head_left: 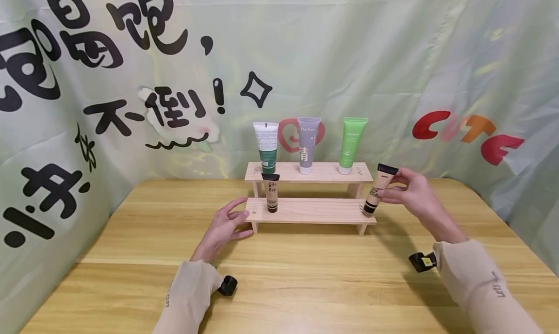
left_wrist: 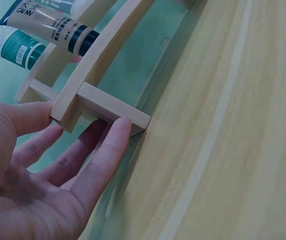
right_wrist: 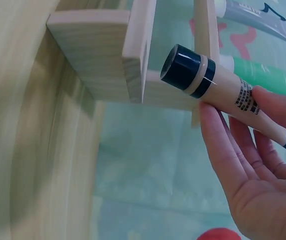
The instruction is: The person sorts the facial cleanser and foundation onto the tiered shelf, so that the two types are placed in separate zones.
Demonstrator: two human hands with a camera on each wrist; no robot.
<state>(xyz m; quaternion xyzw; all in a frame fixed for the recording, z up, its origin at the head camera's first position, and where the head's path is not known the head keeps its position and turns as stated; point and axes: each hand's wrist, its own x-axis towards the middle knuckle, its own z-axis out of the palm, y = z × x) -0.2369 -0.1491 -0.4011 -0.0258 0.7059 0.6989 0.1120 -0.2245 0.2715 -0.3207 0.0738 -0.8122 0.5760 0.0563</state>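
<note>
My right hand (head_left: 412,191) pinches a beige cosmetic tube (head_left: 379,188) between thumb and fingers. The tube is tilted, its black cap low by the right end of the lower shelf; in the right wrist view that cap (right_wrist: 188,70) points toward the rack's end. At the left end of the two-step wooden rack (head_left: 314,211), my left hand (head_left: 223,227) holds the lower step. Its fingers lie around the shelf end and the leg (left_wrist: 112,107) in the left wrist view. A matching beige tube (head_left: 271,193) stands cap-down on the left of that step.
On the upper step stand a white-and-green tube (head_left: 267,147), a lilac tube (head_left: 309,144) and a green tube (head_left: 353,144), caps down. The rack sits on a wood-grain table (head_left: 305,280). A printed cloth (head_left: 349,47) hangs behind and at the sides.
</note>
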